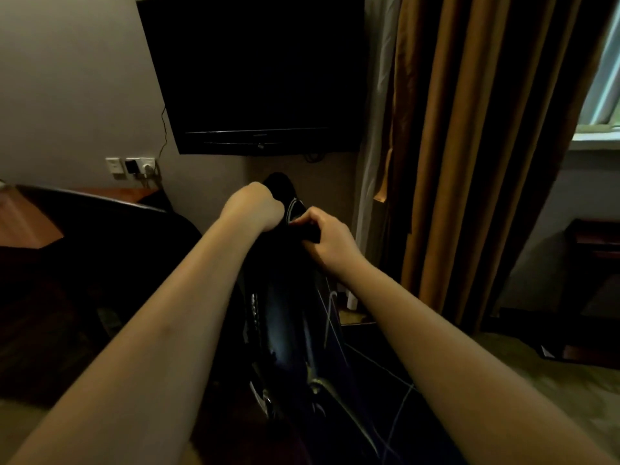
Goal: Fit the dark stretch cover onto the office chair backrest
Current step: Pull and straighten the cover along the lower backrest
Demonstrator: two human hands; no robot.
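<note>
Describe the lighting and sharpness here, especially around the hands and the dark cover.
Head view: dim, daylight only at the window; the dark cover merges into shadow, one faint sheen; left hand and right hand lit but soft; wide-angle tilts the TV and curtain.

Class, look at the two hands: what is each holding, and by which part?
Both hold the dark stretch cover at its bunched upper end: the left hand grips it in a fist, the right hand pinches a fold beside it.

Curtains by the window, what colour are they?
The curtains are orange-brown; the head view shows them best.
</note>
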